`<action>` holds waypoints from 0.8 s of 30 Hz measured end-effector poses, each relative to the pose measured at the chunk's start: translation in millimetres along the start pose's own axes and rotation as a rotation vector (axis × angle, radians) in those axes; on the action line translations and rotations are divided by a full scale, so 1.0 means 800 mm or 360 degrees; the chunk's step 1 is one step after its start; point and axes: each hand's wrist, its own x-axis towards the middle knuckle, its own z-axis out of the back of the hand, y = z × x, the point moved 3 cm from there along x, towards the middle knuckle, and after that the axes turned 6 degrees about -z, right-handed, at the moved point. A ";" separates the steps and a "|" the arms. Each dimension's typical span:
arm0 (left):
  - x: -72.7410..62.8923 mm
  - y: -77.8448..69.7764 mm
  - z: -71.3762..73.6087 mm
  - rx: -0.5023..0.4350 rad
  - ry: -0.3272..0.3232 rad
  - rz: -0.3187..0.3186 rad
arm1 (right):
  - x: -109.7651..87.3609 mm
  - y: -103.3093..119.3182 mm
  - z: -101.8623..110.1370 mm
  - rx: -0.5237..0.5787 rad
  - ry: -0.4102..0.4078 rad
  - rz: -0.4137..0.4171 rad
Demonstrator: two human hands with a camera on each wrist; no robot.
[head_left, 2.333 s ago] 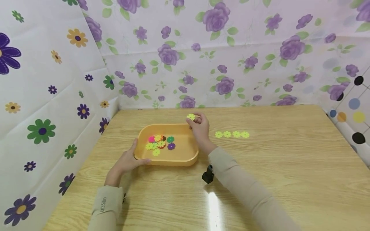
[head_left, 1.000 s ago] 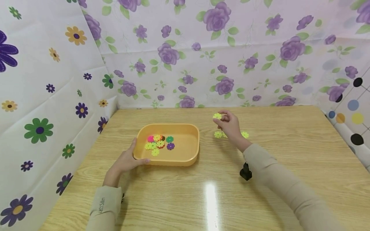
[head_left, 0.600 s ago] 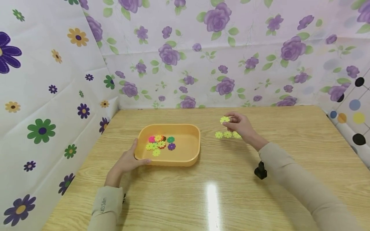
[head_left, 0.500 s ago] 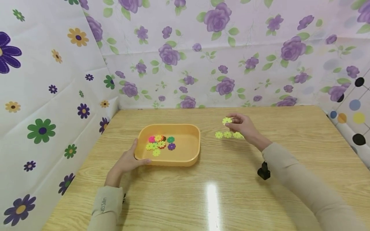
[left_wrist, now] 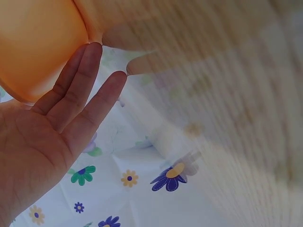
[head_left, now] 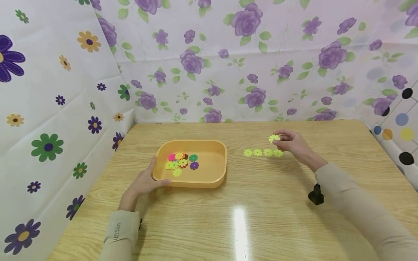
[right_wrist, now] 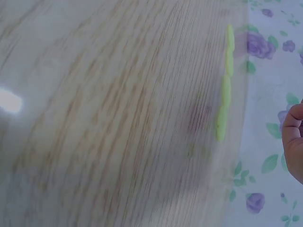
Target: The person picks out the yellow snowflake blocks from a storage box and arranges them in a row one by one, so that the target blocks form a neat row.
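Observation:
My left hand point(head_left: 143, 181) holds the near left corner of an orange plastic tray point(head_left: 210, 184), its thumb along the front rim and its fingers against the left side. In the left wrist view the fingers point(left_wrist: 75, 90) lie against the outer wall of the tray point(left_wrist: 38, 47). Between thumb and fingertips my right hand point(head_left: 294, 143) pinches a yellow flower-shaped plastic piece point(head_left: 274, 139), raised over the table. Just below it in the head view, several like pieces form a straight row point(head_left: 257, 152). The right wrist view shows that row point(right_wrist: 226, 90) edge-on and only part of the right hand point(right_wrist: 294, 142).
Inside the tray lie several flower pieces in yellow, pink, red, green and purple, among them a purple one point(head_left: 194, 165) and a green one point(head_left: 193, 157). The wooden table point(head_left: 196, 224) meets a flowered cloth backdrop point(head_left: 228, 79). A black device point(head_left: 316, 195) sits at the right wrist.
My right hand has carried the yellow flower piece rightward from over the tray to above the right end of the row. The left hand and the tray have stayed in place.

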 end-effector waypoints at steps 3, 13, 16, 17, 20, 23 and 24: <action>0.000 0.000 0.001 0.0005 -0.0001 -0.0009 | -0.002 -0.002 0.008 -0.0048 -0.0005 0.0002; -0.001 -0.002 0.001 0.0012 -0.0005 -0.0016 | -0.004 -0.016 0.034 -0.0193 -0.0051 -0.0062; -0.002 -0.002 0.002 0.0013 -0.0007 -0.0015 | -0.003 -0.022 0.040 -0.0234 -0.0045 -0.0107; -0.002 -0.001 0.002 0.0014 -0.0008 -0.0013 | -0.002 -0.024 0.042 -0.0242 -0.0040 -0.0125; -0.002 -0.001 0.001 0.0014 -0.0008 -0.0007 | -0.001 -0.031 0.048 -0.0318 -0.0011 -0.0184; -0.001 -0.001 0.001 0.0017 -0.0006 -0.0008 | 0.000 -0.039 0.052 -0.0393 0.0019 -0.0250; -0.001 -0.001 0.000 0.0021 -0.0006 -0.0009 | 0.000 -0.041 0.053 -0.0430 0.0029 -0.0266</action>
